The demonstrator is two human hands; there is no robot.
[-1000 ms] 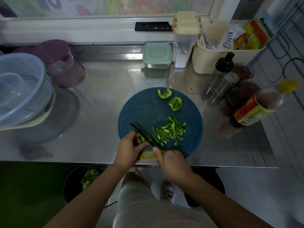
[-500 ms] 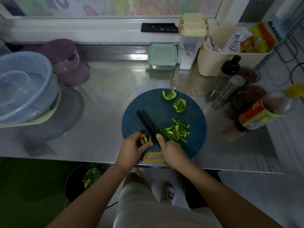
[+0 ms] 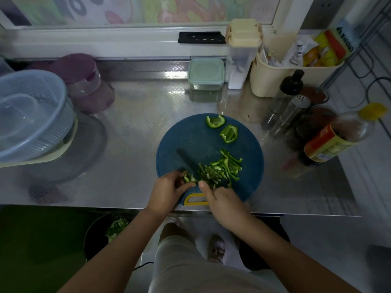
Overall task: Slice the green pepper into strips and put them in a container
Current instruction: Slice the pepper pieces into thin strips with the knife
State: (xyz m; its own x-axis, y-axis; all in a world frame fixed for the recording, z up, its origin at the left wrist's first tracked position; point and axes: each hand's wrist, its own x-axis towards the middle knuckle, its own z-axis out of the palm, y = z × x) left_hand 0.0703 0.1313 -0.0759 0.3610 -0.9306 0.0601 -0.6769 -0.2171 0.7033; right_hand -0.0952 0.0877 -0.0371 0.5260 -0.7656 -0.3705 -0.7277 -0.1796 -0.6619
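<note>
A round blue cutting board (image 3: 190,134) lies on the steel counter. My left hand (image 3: 167,191) pinches a small green pepper piece (image 3: 189,178) at the board's near left. My right hand (image 3: 222,200) grips a dark knife (image 3: 186,160) whose blade points away to the left, just beside that piece. A pile of cut pepper strips (image 3: 220,169) lies right of the blade. Two uncut pepper chunks (image 3: 215,121) (image 3: 229,133) sit at the far side of the board. A lidded pale green container (image 3: 206,74) stands at the back.
A blue colander (image 3: 31,115) sits stacked on bowls at the left with purple-lidded tubs (image 3: 78,75) behind. Bottles, a shaker (image 3: 292,111) and a cream basket (image 3: 275,81) crowd the right. The counter edge runs just under my hands; a dark bin (image 3: 101,233) stands below.
The knife blade has shifted from across the strips toward the pepper piece under my left hand. The strip pile has grown slightly. The view has drifted a little.
</note>
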